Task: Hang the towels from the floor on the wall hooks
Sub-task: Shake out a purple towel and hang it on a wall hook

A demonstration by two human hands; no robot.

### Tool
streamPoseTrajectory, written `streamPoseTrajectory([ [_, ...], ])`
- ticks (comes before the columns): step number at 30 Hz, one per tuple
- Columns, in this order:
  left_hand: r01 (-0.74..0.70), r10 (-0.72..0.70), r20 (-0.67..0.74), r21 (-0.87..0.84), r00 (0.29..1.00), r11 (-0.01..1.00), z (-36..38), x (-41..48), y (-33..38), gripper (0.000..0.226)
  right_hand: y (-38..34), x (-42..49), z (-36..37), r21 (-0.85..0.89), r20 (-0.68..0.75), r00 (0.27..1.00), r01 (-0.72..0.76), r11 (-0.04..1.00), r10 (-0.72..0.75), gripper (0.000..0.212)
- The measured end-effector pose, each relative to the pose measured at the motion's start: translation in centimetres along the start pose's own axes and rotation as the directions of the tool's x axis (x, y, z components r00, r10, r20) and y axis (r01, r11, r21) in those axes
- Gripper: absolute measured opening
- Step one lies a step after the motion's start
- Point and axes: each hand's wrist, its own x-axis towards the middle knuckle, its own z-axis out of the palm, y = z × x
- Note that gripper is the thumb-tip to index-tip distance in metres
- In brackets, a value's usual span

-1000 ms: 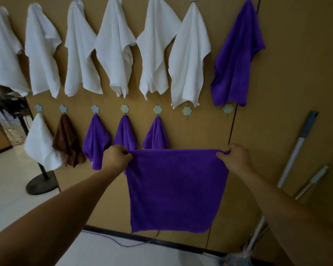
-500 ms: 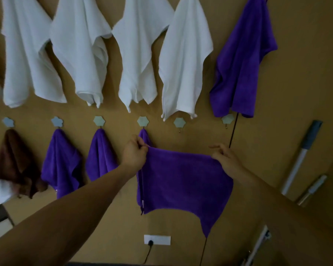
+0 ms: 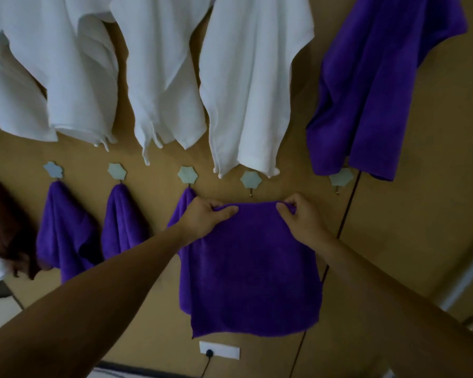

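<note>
both hands grip the top edge of a purple towel (image 3: pixel 251 268). left hand (image 3: pixel 202 218) and right hand (image 3: pixel 298 216) have fingers clamped on it, just below an empty hook (image 3: pixel 251 180).

Towel: purple towel (image 3: pixel 253 271) held flat against wall (image 3: pixel 410 241), just below bare hook (image 3: pixel 251 181)
Left hand (image 3: pixel 205 218): grips top edge
Right hand (image 3: pixel 298 216): pinches top edge
Neighbours: white towels (image 3: pixel 254 85) above

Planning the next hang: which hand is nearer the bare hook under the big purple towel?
Right. The right hand is below and left of that hook; the left hand is farther left, beyond the other bare hook.
</note>
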Motion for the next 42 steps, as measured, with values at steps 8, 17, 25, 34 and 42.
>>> streamPoseTrajectory([
  [8,0.082,-0.049,-0.480,0.048,0.876,0.995,2.8,5.3,-0.8,0.033,-0.5,4.0,3.2,-0.085,-0.285,0.955,0.055,0.995,-0.077,0.023],
  [17,0.309,-0.209,-0.371,0.234,0.905,0.922,5.9,4.3,-5.0,0.048,1.6,1.9,6.3,-0.165,-0.232,0.969,-0.131,0.978,0.091,0.029],
  [25,0.371,-0.256,-0.279,0.531,0.925,0.762,7.7,3.3,-4.4,0.043,0.4,-0.2,7.3,-0.551,-0.286,0.958,-0.155,0.820,-0.011,0.042],
  [34,-0.231,0.316,-0.159,0.403,0.935,0.886,7.0,2.9,-3.4,0.033,0.1,-1.8,7.5,-0.301,-0.034,0.986,0.147,0.942,-0.165,0.047],
  [42,-0.032,0.042,-0.080,0.117,0.996,0.993,9.7,2.4,-6.4,0.058,1.8,-2.3,9.2,-0.018,0.142,0.966,-0.214,0.977,0.215,0.044],
])
